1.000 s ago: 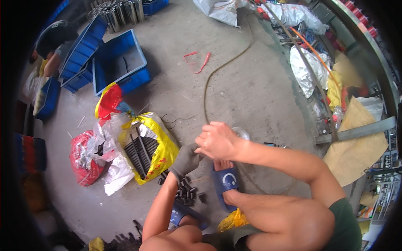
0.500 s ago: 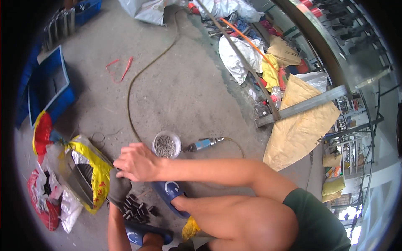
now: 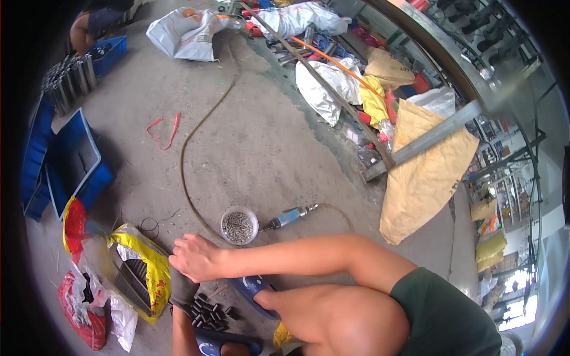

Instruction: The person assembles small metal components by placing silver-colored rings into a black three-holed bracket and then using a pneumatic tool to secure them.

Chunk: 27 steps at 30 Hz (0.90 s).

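My right hand (image 3: 195,258), bare, has its fingers curled in against my left hand (image 3: 183,287), which wears a dark grey glove. The left hand's fingers are partly covered by the right; it looks closed, and whatever lies between the two is hidden. Just below them a pile of short black cylinders (image 3: 209,313) lies on the floor. To the left, a yellow-edged bag (image 3: 158,279) gapes open with dark, ribbed-looking pieces inside. A white bowl (image 3: 238,225) full of small metal pins stands beyond my right wrist. Beside it lies a blue and silver air tool (image 3: 289,217).
A hose (image 3: 185,148) snakes across the concrete floor. Blue crates (image 3: 89,172) stand at the left, near a red plastic bag (image 3: 80,308). A brown paper sack (image 3: 424,172) leans by a metal bar (image 3: 439,139) at the right. Another person (image 3: 98,26) is at the far left.
The view has tilted, so floor things sit lower in the picture and more shows at the far left. My hands stay together, slightly nearer to me relative to the bowl.
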Motion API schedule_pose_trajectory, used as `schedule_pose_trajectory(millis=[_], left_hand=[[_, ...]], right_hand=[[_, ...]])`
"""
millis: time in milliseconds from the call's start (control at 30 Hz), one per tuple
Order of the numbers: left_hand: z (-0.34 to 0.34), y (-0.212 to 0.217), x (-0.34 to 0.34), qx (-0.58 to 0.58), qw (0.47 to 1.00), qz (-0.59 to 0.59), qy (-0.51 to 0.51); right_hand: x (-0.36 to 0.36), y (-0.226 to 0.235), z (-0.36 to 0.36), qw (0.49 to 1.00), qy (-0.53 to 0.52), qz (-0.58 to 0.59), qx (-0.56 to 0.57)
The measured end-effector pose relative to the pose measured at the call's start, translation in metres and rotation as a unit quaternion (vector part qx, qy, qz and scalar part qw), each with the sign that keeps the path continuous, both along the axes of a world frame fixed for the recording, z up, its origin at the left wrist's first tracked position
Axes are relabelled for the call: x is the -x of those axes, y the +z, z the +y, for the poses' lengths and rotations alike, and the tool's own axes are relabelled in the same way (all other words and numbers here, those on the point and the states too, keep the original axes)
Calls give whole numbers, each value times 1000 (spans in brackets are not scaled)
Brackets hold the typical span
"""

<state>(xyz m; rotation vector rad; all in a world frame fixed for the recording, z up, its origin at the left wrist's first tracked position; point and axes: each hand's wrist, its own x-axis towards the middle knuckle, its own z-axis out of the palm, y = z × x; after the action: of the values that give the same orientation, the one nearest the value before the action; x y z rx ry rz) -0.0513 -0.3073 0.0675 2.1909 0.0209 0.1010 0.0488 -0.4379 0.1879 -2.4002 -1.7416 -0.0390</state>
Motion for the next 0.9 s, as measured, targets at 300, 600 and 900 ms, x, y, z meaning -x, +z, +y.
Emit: schedule_pose_trajectory(millis=[300, 600, 900], left_hand=[[-5, -46, 2, -9, 998, 57, 8], [-13, 42, -13, -82, 985, -145, 45], [-19, 3, -10, -39, 993, -95, 49]], right_hand=[[-5, -10, 18, 990, 7, -47, -135], [-7, 80, 6, 967, 16, -36, -250], [-8, 10, 16, 985, 22, -2, -171]])
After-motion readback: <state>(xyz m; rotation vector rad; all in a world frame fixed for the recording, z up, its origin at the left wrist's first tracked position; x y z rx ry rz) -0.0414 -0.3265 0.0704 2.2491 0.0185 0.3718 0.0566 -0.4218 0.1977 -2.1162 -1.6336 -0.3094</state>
